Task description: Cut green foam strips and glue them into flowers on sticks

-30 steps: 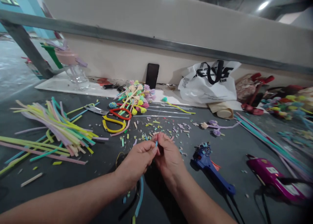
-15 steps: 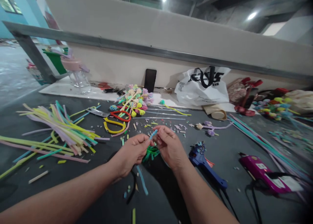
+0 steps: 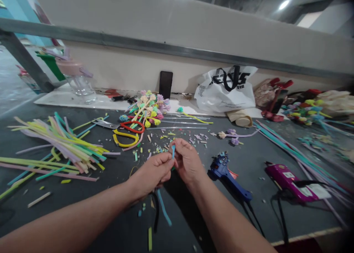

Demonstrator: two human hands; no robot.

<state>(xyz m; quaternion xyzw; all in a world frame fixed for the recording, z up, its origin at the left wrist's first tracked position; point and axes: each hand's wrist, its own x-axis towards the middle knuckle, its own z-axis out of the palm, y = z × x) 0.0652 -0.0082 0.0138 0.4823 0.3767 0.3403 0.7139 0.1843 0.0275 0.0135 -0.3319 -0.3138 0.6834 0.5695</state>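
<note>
In the middle of the head view my left hand [image 3: 156, 170] and my right hand [image 3: 189, 161] meet over the dark table. Between their fingertips is a short light-blue pipe cleaner [image 3: 173, 151], standing nearly upright and pinched by both hands. Another blue pipe cleaner [image 3: 165, 208] shows below my left hand; whether it joins the held one, I cannot tell. A bit of green stuff under the hands is mostly hidden. Scissors with red and yellow handles [image 3: 125, 139] lie beyond my left hand. To the right of my right hand rests a blue glue gun [image 3: 231, 179].
Loose pipe cleaners [image 3: 66, 146] pile up at left. Finished fuzzy flowers [image 3: 149, 107], a phone [image 3: 166, 84] and a white bag [image 3: 225, 92] line the back. A magenta corded device [image 3: 289, 179] lies at right. Small cut scraps are scattered midtable.
The held blue piece has turned from slanted to nearly upright. My hands now cover most of the green stuff beneath. The whole view has shifted slightly.
</note>
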